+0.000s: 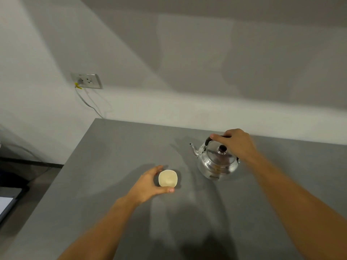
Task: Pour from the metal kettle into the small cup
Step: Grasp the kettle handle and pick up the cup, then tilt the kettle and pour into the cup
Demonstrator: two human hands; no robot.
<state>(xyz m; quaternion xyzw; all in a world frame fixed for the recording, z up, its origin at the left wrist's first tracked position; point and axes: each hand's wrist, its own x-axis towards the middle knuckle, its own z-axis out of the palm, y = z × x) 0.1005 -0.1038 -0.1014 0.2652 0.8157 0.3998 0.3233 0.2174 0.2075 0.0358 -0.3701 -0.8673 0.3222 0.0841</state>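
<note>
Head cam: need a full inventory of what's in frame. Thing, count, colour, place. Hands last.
metal kettle: 1, shiny silver with a dark handle and dark lid knob, upright on the table, right of centre, spout toward the left
small cup: 1, cream, upright on the table, left of the kettle and nearer the camera
table: 1, grey, fills the lower half
wall socket: 1, grey plate, on the white wall upper left, a plug in it
cable: 1, pale, hangs from the socket down behind the table
left hand: 1, fingers and thumb curved around the cup
right hand: 1, closed on the kettle's handle
</note>
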